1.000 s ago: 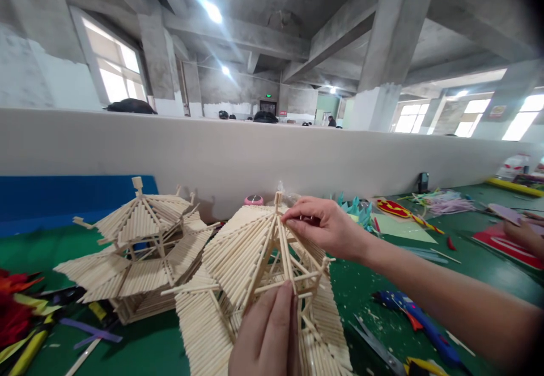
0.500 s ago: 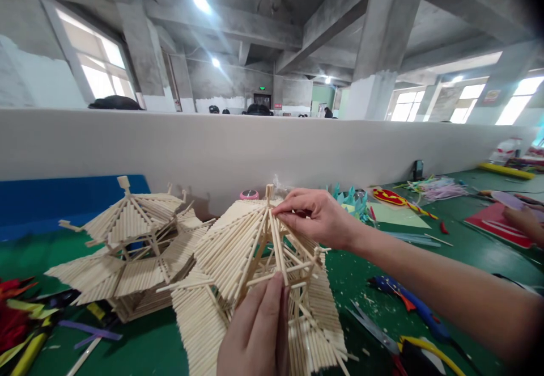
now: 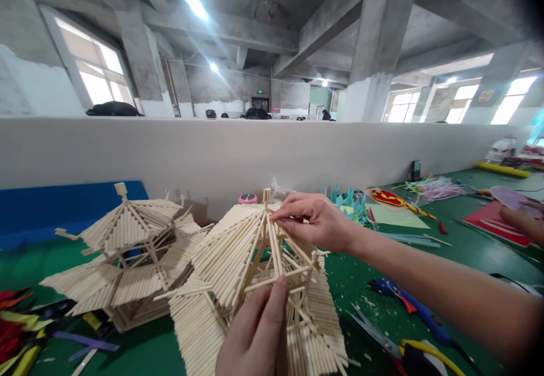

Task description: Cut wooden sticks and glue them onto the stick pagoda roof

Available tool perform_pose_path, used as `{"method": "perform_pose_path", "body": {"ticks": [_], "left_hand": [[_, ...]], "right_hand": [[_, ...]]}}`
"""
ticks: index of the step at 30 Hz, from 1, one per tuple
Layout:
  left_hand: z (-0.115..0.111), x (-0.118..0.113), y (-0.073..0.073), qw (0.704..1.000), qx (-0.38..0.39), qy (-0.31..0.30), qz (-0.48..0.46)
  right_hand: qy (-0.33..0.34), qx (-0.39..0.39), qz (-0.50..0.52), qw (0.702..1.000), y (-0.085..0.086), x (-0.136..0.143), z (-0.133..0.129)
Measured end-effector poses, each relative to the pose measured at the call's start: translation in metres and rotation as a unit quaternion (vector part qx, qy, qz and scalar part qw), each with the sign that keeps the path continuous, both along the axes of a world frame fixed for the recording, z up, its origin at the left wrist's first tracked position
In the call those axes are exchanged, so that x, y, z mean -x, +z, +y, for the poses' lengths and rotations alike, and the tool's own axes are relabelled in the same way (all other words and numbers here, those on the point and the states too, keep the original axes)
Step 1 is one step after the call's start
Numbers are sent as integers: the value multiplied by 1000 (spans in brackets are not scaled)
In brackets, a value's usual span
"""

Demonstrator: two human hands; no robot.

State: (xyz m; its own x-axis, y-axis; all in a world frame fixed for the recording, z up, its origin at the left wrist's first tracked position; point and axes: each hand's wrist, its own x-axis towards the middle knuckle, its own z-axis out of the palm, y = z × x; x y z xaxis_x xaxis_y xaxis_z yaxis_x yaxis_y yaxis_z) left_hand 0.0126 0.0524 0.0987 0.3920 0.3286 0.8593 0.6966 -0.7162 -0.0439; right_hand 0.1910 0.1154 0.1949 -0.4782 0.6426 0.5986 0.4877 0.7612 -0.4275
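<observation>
A pavilion model made of thin wooden sticks (image 3: 229, 251) stands in front of me, its upper roof partly covered with sticks and one section showing an open frame. My right hand (image 3: 310, 217) pinches a wooden stick (image 3: 275, 245) at its top, just below the roof's peak post. Lower down, my left hand (image 3: 257, 330) has thumb and fingers closed at the same stick's bottom end, by the eave. The stick slants down between both hands along the open roof section. To the left stands a second stick pavilion (image 3: 131, 228) with its roof filled in.
On the green table (image 3: 357, 274) at right lie a blue glue gun (image 3: 412, 308), scissors (image 3: 374, 330) and yellow-handled pliers (image 3: 429, 353). A white partition (image 3: 212, 149) runs behind. Purple strips (image 3: 87, 342) lie at left. Another person's hand (image 3: 521, 217) shows at far right.
Both hands keep their places on the stick with almost no movement. The whole view has shifted slightly, with the models sitting a little lower and further left.
</observation>
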Motion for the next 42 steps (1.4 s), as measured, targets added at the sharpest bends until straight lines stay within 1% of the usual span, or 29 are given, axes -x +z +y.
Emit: {"method": "perform_pose_path", "body": {"ticks": [6,10,14,17,21,26,31,34,42], "left_hand": [[-1,-3,-6,999,11,16,-32],[0,-1,-10,1000,-16,16,-3],[0,-2,-12,999,3,32,-8],[0,-3,-13,999,-2,37,-14],[2,-4,-15,999,-16,34,-20],[5,-8,-11,998,-32,28,-48],[4,-9,-12,999,-23,19,-24],[2,-8,-14,999,-20,22,-31],[-1,-8,-14,999,-10,17,-46]], "right_hand": [[11,-18,-2,1000,1,0,2],[18,-21,-11,1000,2,-1,1],[19,-13,-17,1000,3,-2,-1],[11,7,-14,1000,2,-2,-2],[-27,53,23,998,-1,-2,-2],[-68,97,52,992,1,4,1],[-103,134,58,984,5,13,5],[-109,155,63,980,5,14,8],[-90,203,79,972,5,12,11]]}}
